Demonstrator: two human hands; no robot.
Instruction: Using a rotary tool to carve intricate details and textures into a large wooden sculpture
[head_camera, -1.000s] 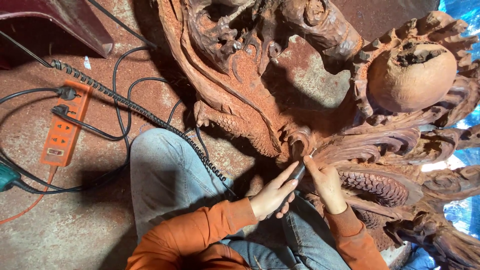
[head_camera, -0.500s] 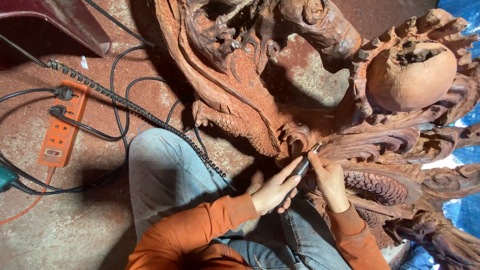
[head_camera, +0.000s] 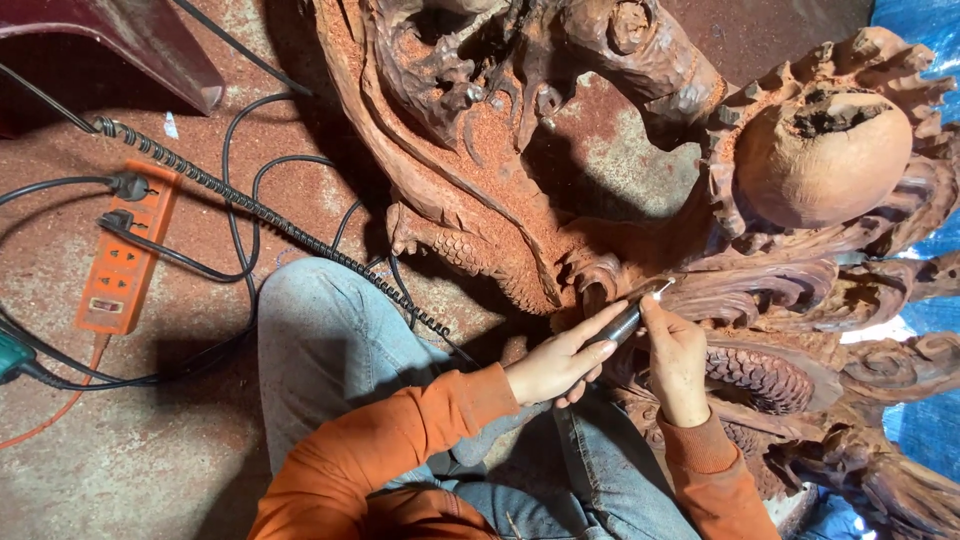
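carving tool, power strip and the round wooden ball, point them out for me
carving tool (head_camera: 625, 322), head view, on its dark handle.
power strip (head_camera: 125, 260), head view, middle of its orange body.
round wooden ball (head_camera: 820, 165), head view, on its smooth front.

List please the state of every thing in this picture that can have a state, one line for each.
left hand: closed around the rotary tool
right hand: steadying the tool near its tip
rotary tool: held, tip against the wood carving
wood carving: dusty, lying on the floor
power strip: two plugs in
coiled shaft cable: stretched across the floor
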